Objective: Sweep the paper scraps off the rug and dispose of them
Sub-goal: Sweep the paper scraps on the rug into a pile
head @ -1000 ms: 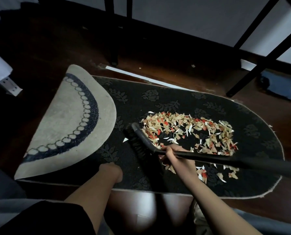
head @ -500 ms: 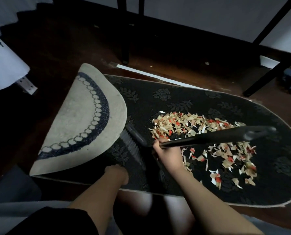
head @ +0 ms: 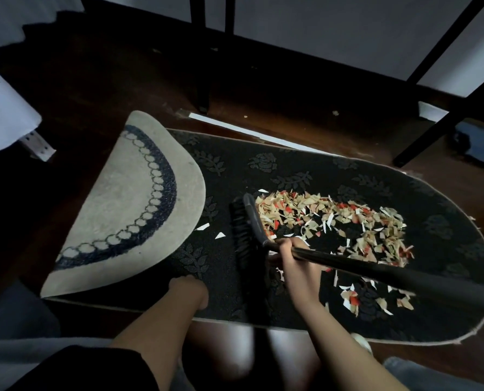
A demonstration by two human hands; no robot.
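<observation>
- Head view, progress: the paper scraps (head: 331,221) were seen heaped in one loose ring on the dark rug (head: 291,170), right of centre; a smaller cluster lay nearer, under the handle, and two white bits lay apart, left of the brush head. No scrap could be made out off the rug on the dark floor, so the sweeping was judged partly gathered and the disposal not begun; no dustpan or bin was shown.
- Head view, grips: the broom (head: 249,230) was held low on its handle by the right hand (head: 294,263), fingers wrapped round it. The left hand (head: 190,292) was pressed onto the rug's near edge; its fingers were hidden, so its state could not be told.
- Head view, counts: one rug, left end folded over; one broom; two hands; scraps too many to count.
</observation>
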